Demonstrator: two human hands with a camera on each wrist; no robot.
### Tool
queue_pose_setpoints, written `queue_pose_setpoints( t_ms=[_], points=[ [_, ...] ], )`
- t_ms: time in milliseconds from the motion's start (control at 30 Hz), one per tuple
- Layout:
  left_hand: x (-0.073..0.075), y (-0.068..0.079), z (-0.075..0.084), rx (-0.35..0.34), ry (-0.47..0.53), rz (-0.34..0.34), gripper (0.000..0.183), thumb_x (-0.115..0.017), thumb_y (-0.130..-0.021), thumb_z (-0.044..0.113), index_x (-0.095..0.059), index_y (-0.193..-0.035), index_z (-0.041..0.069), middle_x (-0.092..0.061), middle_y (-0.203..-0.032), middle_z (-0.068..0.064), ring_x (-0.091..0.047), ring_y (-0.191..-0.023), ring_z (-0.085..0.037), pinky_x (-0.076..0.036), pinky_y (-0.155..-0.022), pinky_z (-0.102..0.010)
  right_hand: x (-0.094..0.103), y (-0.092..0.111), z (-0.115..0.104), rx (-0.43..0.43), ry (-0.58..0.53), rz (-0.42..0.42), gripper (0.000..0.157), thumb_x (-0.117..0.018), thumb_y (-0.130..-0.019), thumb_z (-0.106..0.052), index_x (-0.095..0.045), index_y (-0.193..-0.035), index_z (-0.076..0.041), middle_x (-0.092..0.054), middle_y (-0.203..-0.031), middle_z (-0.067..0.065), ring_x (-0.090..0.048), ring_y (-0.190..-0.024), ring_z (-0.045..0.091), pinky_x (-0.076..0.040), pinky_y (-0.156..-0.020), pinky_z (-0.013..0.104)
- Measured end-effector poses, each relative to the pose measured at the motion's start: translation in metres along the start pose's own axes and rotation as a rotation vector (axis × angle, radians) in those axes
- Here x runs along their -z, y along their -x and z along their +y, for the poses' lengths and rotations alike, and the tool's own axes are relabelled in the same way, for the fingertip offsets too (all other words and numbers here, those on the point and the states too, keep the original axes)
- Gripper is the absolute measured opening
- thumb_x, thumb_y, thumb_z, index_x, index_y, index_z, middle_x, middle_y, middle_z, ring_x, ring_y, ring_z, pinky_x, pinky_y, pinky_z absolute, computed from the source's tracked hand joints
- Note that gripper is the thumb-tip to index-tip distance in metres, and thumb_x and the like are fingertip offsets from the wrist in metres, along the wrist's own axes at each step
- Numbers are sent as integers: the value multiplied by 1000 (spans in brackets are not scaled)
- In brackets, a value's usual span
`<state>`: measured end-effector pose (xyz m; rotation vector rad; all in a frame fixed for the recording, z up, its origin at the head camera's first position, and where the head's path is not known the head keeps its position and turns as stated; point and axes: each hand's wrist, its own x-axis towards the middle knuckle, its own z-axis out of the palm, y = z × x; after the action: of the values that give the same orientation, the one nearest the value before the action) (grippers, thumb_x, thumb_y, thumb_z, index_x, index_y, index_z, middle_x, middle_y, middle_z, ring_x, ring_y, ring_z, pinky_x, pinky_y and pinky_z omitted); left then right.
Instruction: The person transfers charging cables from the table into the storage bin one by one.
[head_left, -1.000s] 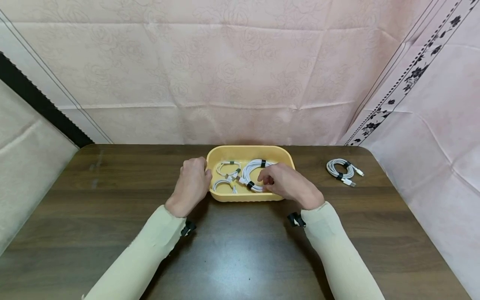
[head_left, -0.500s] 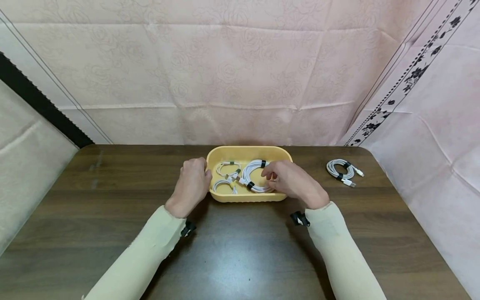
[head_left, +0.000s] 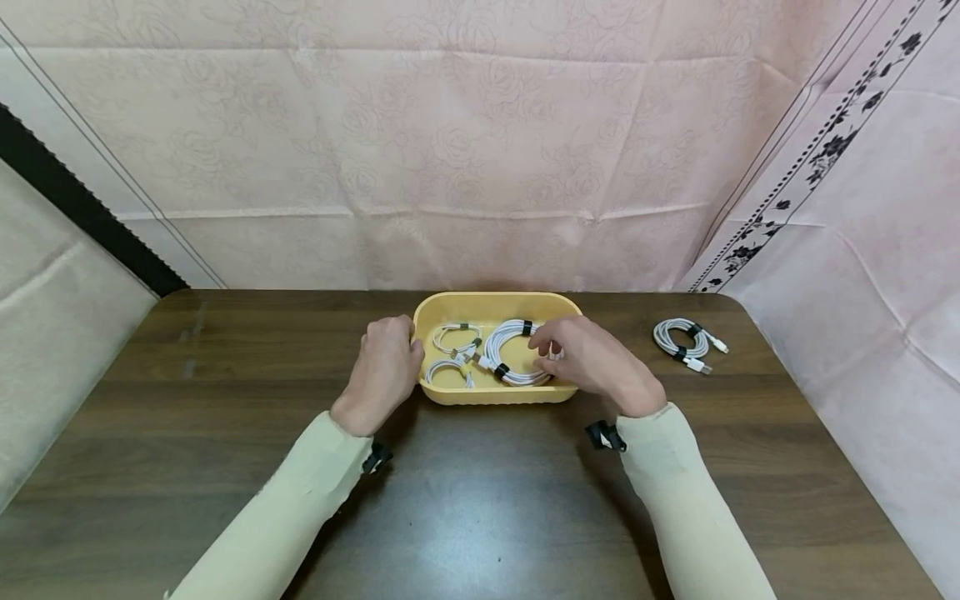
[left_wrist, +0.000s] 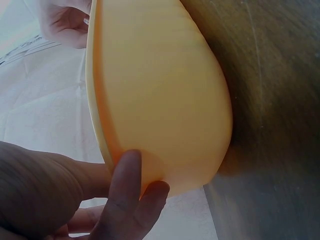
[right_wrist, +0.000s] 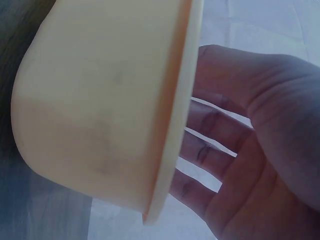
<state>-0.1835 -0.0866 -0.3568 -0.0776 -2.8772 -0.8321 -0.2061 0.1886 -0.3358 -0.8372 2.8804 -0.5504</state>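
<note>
A yellow plastic bin [head_left: 498,396] stands at the back of the table with coiled white cables inside. My left hand [head_left: 384,360] grips its left end; in the left wrist view the fingertips [left_wrist: 129,172] press its outer wall. Over the bin's right half, my right hand [head_left: 585,362] is curled, with a bit of white showing between thumb and fingers, by a large cable coil [head_left: 495,346] with black ties. The fingers cover the coil's right side. Two smaller cables, a thin coil [head_left: 442,337] and a bent one [head_left: 435,368], lie at the left.
Another coiled white cable [head_left: 678,337] with black ties lies on the brown wooden table [head_left: 480,500], right of the bin. A pale patterned cloth [head_left: 450,150] hangs behind the table, and more cloth flanks both sides.
My right hand has shifted slightly to the right within the bin, showing more of the large coil's lower edge. The left hand has stayed at the bin's left end.
</note>
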Motion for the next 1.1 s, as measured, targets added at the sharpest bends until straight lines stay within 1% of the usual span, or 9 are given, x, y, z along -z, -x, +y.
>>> queue_pose_setpoints(
  t_ms=[100, 233, 467, 733, 900, 1100],
  points=[
    [0, 0, 0, 0, -1, 1, 15, -59, -97, 7, -64, -84, 1, -63, -81, -11, -63, -75, -22, -53, -63, -36, 2, 1, 1, -8, -1, 5, 24, -76, -90, -16, -76, -112, -7, -73, -95, 0, -64, -86, 14, -53, -79, 35],
    [0, 0, 0, -6, -2, 7, 15, -59, -97, 7, -64, -84, 1, -64, -82, -12, -63, -75, -22, -54, -63, -37, 2, 1, 2, -10, -1, 6, 27, -76, -90, -17, -75, -114, -6, -74, -97, 1, -66, -87, 15, -54, -79, 35],
    [0, 0, 0, -22, 0, 18, 16, -59, -96, 6, -64, -82, 1, -64, -80, -12, -63, -75, -23, -53, -63, -38, 5, 2, 5, -13, -31, 27, 25, -77, -90, -16, -76, -113, -7, -75, -103, 5, -67, -93, 17, -55, -84, 40],
    [1, 0, 0, -16, 3, 9, 16, -59, -97, 6, -64, -83, 1, -62, -79, -11, -61, -73, -22, -52, -61, -35, 11, 6, 10, -17, -50, 40, 21, -76, -91, -15, -76, -111, -10, -75, -107, 5, -67, -100, 22, -53, -89, 43],
    [1, 1, 0, -10, 6, 7, 15, -59, -97, 6, -64, -84, 1, -63, -80, -11, -61, -74, -22, -52, -62, -35, 16, 7, 13, -34, -58, 40, 21, -75, -91, -16, -76, -111, -11, -75, -110, 4, -66, -105, 25, -53, -92, 44],
    [0, 0, 1, -5, -3, 12, 16, -59, -96, 6, -63, -82, 2, -63, -80, -11, -62, -75, -22, -53, -64, -38, 22, 13, 20, -77, -37, 66, 24, -76, -91, -17, -74, -113, -8, -74, -109, 7, -64, -103, 25, -53, -91, 45]
  ],
)
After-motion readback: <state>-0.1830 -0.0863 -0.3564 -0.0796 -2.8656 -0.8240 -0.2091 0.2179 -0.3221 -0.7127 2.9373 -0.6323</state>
